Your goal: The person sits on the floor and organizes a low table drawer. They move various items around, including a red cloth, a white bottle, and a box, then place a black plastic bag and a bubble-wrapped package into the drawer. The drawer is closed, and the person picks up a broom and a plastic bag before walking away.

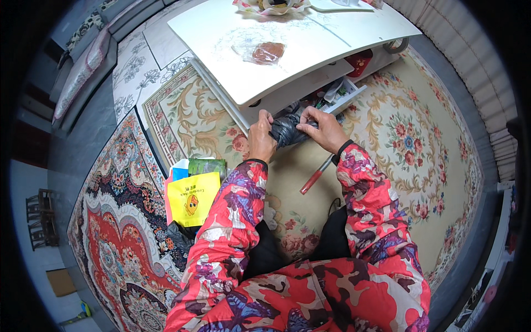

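Observation:
A crumpled black plastic bag [286,130] is stretched between my two hands, in front of the open drawer of a white table. My left hand [261,137] grips its left side with the fingers closed. On the other side my right hand [323,128] pinches the plastic between thumb and fingers. Whatever the bag may contain is hidden. Below my right wrist, a red pen-like stick [316,175] with a grey end lies over the beige carpet.
The white table [221,52] carries a clear packet with something reddish-brown [268,53]. Its pulled-out drawer [345,95] holds small items. Left of my left forearm lie a yellow bag [193,200], a green packet [207,166] and dark plastic [180,238]. Patterned carpets [406,138] cover the floor.

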`<move>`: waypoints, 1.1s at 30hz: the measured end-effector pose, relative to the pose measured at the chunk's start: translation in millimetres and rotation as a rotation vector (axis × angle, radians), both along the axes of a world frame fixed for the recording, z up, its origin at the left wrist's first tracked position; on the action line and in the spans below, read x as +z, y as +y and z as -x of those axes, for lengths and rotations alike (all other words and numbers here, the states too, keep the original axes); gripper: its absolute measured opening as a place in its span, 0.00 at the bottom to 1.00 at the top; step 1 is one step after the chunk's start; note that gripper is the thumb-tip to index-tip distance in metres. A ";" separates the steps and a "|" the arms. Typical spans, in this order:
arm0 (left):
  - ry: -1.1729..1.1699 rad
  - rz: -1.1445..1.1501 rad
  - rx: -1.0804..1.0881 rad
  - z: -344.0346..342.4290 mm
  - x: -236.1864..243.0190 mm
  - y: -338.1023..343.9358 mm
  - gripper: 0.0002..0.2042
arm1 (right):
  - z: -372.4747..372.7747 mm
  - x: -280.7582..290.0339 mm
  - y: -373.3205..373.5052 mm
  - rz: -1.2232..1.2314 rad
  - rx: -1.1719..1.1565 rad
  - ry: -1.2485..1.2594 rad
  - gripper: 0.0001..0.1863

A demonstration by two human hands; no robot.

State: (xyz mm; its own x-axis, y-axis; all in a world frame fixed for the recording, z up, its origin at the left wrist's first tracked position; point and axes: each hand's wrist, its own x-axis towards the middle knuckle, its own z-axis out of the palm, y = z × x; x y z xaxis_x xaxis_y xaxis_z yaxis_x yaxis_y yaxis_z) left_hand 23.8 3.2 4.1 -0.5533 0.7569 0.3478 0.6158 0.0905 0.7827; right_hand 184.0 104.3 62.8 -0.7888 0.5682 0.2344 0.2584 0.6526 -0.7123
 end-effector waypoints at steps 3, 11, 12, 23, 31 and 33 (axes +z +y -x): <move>0.041 -0.104 -0.014 -5.0 9.0 0.1 0.15 | 5.0 -7.5 -0.3 0.211 -0.083 0.067 0.11; 0.002 -0.246 0.036 -8.1 14.4 3.4 0.16 | 9.4 -3.7 -4.9 0.699 -0.066 0.250 0.14; -0.014 -0.258 0.055 -7.0 13.9 3.6 0.16 | 8.2 -1.2 -5.6 0.711 -0.018 0.259 0.16; -0.153 -0.247 0.080 -4.3 9.6 6.3 0.12 | 15.3 -18.1 -1.9 0.571 0.043 0.286 0.21; -0.495 -0.293 -0.173 -2.7 6.7 10.0 0.17 | 10.4 -30.8 11.7 0.550 -0.073 0.427 0.10; -0.780 -0.290 -0.240 -1.7 6.6 11.0 0.14 | 10.8 -32.5 11.8 0.625 -0.040 0.425 0.10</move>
